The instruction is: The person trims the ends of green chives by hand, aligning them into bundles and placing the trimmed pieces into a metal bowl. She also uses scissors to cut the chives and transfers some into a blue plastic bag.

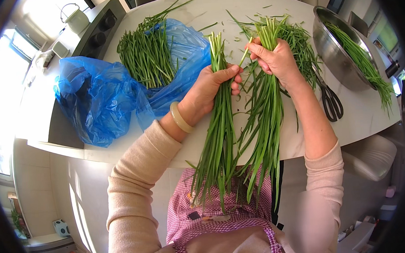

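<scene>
My left hand (211,85) is closed around a bunch of garlic chives (217,130), pale cut ends up and long leaves hanging past the table's near edge. In my right hand (277,60) is a second bunch of chives (267,118), held the same way. Between the two hands a single pale stalk (244,55) slants across, with the right fingertips at its upper end and the left fingers at its lower end. More chives (146,58) lie on an open blue plastic bag (101,97) at the left. Behind my right hand rests a loose, tangled heap of chives (299,41).
A steel bowl (338,57) with chives draped over its rim stands at the right. Black-handled scissors (332,102) lie beside my right forearm. Leaf scraps dot the white table (230,1). A dark-fronted stove (99,35) adjoins at the left, with a light pot (76,21) behind.
</scene>
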A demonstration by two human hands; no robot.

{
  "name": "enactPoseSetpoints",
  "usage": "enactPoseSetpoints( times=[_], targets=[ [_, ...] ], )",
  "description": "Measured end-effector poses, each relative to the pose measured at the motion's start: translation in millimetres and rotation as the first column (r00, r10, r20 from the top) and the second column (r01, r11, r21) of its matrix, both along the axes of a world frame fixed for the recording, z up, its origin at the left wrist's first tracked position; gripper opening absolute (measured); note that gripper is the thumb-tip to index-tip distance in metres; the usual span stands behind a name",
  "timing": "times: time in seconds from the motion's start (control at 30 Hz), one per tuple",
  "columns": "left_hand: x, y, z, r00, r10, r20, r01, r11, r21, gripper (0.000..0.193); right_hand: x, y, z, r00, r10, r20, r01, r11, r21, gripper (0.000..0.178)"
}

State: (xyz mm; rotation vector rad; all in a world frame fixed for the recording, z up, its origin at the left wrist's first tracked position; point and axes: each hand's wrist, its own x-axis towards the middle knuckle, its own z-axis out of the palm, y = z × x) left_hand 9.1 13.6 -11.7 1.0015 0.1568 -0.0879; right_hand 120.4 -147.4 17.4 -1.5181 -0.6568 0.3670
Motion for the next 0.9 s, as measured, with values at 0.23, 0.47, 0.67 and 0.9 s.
enactPoseSetpoints(
  times=[0.23,0.47,0.67,0.9],
  targets=[
    [0.1,0.0,-0.2,0.999,-0.033,-0.015,0.032,0.999,-0.011,0.019,7.2,-2.5,-8.8,1.000,0.016,0.009,-0.016,0.999,0.051,0.020],
    [-0.2,0.3,-0.1,1.000,-0.024,-0.010,0.024,1.000,-0.003,0.020,0.3,0.8,-1.1,0.999,0.050,-0.003,-0.050,0.999,0.021,0.018],
    [-1.1,1.1,0.9,0.997,-0.071,-0.010,0.071,0.997,-0.018,0.020,-2.9,1.2,-2.0,0.999,0.048,0.006,-0.049,0.995,0.087,0.015],
    [-0.4,3.3,-0.4,0.994,-0.109,0.019,0.110,0.993,-0.053,0.020,5.8,-1.8,-6.5,0.991,-0.129,0.030,0.124,0.985,0.121,0.022]
  ],
)
